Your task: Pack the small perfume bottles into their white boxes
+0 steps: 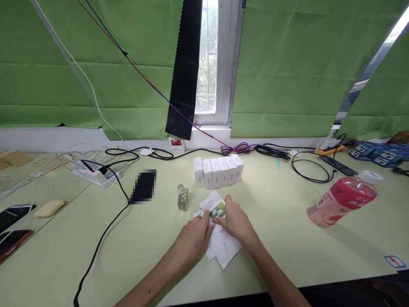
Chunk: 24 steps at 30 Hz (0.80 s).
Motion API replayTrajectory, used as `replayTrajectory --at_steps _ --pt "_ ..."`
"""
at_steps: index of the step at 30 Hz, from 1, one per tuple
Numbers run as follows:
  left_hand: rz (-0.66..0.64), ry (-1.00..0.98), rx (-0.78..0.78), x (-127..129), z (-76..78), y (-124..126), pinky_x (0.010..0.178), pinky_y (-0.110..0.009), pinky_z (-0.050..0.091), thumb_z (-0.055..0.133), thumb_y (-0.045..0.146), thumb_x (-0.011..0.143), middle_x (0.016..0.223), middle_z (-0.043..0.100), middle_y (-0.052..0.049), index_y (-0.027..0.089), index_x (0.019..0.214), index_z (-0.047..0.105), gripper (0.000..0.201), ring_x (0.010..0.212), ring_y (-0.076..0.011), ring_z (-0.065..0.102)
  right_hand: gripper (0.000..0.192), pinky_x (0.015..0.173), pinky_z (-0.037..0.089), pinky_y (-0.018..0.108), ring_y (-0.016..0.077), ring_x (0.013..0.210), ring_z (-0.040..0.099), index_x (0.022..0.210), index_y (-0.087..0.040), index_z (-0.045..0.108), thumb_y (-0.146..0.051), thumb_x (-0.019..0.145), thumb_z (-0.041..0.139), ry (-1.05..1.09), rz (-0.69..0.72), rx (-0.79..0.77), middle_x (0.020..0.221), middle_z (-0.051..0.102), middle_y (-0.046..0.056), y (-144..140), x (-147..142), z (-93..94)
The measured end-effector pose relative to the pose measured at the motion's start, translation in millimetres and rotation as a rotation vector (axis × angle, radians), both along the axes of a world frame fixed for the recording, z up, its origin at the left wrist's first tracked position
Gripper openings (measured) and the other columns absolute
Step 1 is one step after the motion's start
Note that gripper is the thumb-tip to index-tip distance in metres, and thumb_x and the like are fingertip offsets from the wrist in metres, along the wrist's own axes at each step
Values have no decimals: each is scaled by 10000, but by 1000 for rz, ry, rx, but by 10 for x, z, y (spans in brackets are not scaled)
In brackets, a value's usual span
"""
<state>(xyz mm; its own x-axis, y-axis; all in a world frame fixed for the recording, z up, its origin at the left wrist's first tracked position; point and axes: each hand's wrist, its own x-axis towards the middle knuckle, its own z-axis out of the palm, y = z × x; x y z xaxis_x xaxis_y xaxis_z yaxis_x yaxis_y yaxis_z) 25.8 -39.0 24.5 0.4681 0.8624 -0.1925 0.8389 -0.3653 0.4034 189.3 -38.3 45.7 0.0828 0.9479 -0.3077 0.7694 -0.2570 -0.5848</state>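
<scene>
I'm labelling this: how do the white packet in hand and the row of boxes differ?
The packet is flat; the boxes are standing blocks. The packet carries a green picture; the boxes' visible faces don't. The left hand and right hand touch the packet; the boxes stand untouched. Both are mostly white.

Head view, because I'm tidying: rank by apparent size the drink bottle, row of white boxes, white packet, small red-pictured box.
Drink bottle
Row of white boxes and white packet: order unsure, packet partly covered
Small red-pictured box

Packet (227, 252) on table (275, 256); 6 boxes (216, 175) in row behind; bottle (343, 198) right; power strip (104, 181) left.
</scene>
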Motion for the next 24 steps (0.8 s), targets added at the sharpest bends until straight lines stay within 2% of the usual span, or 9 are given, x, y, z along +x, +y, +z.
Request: replayTrajectory --at_steps 5,9,13,18,24 --pt "-6 149 40 9 -11 -21 657 -351 406 267 358 1047 967 699 -114 186 1138 536 332 851 -303 681 400 696 436 305 299 1008 660 1020 -216 425 -284 803 754 2 12 -16 1109 637 124 40 -30 -33" --pt "7 221 65 59 -12 -78 685 -388 443 253 321 1054 975 715 -132 178 1124 561 347 871 -334 697 422 799 460 342 339 1131 601 1026 -201 457 -310 778 780 -91 43 9 1219 559 161 94 -62 -78" --pt "10 324 73 157 -1 -138 723 -418 479 279 236 1046 999 726 -150 160 1192 555 322 908 -352 715 430 833 463 329 344 1210 547 1057 -185 474 -244 755 775 -75 74 -4 1218 561 174 143 -93 -36" --pt "40 392 71 250 0 -172 717 -360 495 384 113 987 971 720 -164 154 1201 558 279 902 -316 735 418 744 463 303 353 1168 582 1032 -162 498 -173 705 759 -81 91 -32 1154 614 197 211 -121 70" --pt "39 358 134 238 -74 -170 680 -313 494 455 127 949 875 706 -148 159 1163 572 246 825 -280 734 388 646 470 307 313 971 679 1003 -170 533 -130 680 743 -46 141 -91 1163 634 189 311 -111 97"
